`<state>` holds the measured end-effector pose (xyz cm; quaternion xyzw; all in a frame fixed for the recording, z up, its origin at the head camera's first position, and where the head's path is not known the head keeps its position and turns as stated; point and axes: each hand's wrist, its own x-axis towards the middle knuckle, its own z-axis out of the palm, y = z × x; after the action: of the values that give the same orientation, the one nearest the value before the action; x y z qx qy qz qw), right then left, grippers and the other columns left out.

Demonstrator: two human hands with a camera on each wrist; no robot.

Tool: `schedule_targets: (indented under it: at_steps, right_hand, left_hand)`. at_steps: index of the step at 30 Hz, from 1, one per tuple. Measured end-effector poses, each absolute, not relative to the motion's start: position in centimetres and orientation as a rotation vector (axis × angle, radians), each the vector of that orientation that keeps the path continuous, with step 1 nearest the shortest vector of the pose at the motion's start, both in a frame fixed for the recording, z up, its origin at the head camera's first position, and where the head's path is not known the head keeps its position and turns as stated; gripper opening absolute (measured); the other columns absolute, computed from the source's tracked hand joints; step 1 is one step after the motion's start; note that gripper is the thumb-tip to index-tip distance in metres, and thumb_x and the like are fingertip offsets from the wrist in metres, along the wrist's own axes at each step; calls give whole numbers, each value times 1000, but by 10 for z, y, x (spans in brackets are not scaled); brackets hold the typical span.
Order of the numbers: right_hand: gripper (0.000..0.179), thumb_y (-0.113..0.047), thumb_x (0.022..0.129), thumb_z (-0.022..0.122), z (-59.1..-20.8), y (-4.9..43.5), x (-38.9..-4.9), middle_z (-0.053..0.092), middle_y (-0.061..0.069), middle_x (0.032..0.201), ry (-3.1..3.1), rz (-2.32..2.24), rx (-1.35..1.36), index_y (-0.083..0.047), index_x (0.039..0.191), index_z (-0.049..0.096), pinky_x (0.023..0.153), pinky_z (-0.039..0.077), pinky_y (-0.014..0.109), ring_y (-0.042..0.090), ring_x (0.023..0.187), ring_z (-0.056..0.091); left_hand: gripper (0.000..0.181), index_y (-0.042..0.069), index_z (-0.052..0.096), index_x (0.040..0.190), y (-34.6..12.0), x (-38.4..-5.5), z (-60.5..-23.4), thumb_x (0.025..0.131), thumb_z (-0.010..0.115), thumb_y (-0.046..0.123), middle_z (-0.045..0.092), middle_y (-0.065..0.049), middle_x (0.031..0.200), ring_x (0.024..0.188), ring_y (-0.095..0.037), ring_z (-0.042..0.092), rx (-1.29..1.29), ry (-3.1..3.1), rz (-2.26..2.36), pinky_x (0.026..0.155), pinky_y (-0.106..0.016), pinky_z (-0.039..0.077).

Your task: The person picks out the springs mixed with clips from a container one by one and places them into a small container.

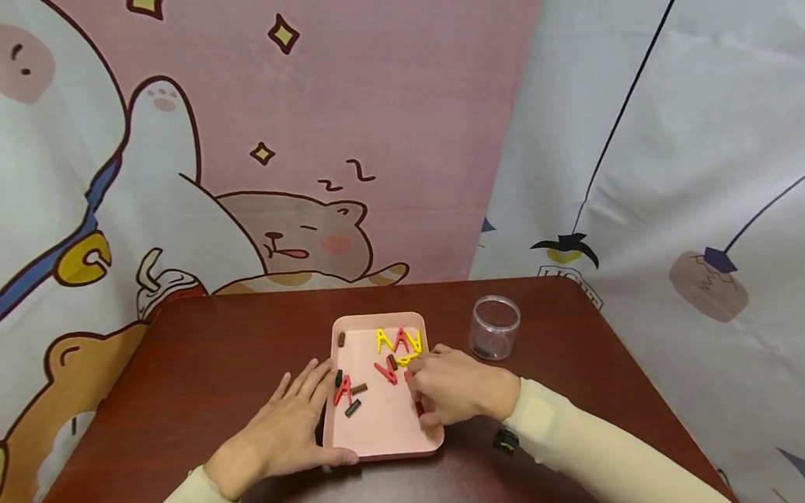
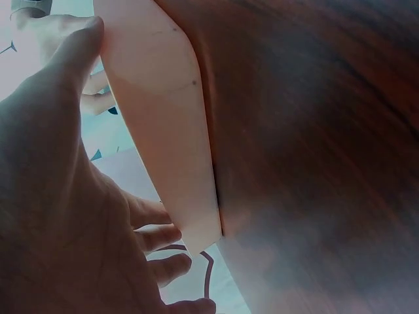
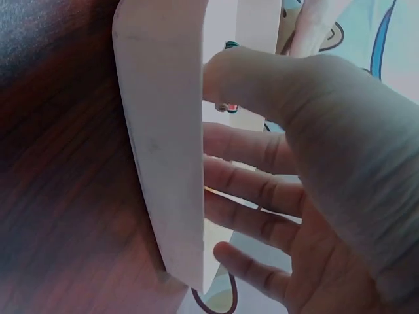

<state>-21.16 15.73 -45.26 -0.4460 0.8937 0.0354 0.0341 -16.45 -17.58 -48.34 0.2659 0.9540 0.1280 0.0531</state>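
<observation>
From your head view, a pink tray [image 1: 380,432] sat on a dark reddish-brown table [image 1: 240,333], with small pieces that the wrist views mostly hid. Yellow clips [image 1: 419,344] and red clips [image 1: 392,378] lay toward its far right, a brown piece [image 1: 342,339] in the far left corner, and another red clip [image 1: 343,391] by the left wall, near dark green pieces [image 1: 353,408] and a ribbed brown piece [image 1: 359,388]. Only this view showed the clear jar [image 1: 495,331], just beyond your right hand [image 1: 454,388], with something dark at its bottom. The left wrist view added the tray's outer wall, marked with two small dark specks [image 2: 194,83], and your thumb on the rim. The right wrist view showed your right thumb apart from the fingers, reaching over the rim, most tips hidden behind it. The tray lay to the right of your left hand [image 1: 288,427], whose straight, spread fingers touched its left side while the thumb lay along the near edge. It lay to the left of your right hand, with a bit of red [image 1: 419,408] beside that thumb; whether those fingers gripped it, you could not tell.
</observation>
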Motion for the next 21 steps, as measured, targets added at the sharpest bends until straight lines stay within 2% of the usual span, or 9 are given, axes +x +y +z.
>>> schedule_targets:
  at_steps: [5, 11, 21]
  right_hand:
    - [23, -46, 93, 97, -457, 162, -212, 72, -10, 104, 2779, 31, -1410, -28, 100, 85, 106, 57, 44, 13, 107, 71]
    - [26, -47, 93, 96, -460, 168, -211, 79, -5, 122, 2819, -91, -1404, -27, 108, 87, 113, 58, 47, 15, 119, 74]
    - [29, -45, 94, 95, -461, 173, -212, 78, 1, 143, 2860, -209, -1384, -26, 114, 86, 120, 57, 53, 24, 135, 74]
  left_hand:
    - [148, 1, 31, 183, -176, -165, -485, 83, 74, 101, 28, -17, 194, 181, -48, 27, 799, 2895, 389, 139, -81, 28]
    - [148, 1, 31, 183, -176, -165, -485, 83, 73, 102, 28, -17, 194, 180, -48, 27, 795, 2897, 392, 138, -82, 29]
    - [148, 1, 32, 183, -177, -165, -488, 83, 72, 102, 28, -18, 194, 180, -49, 28, 801, 2908, 374, 137, -82, 30]
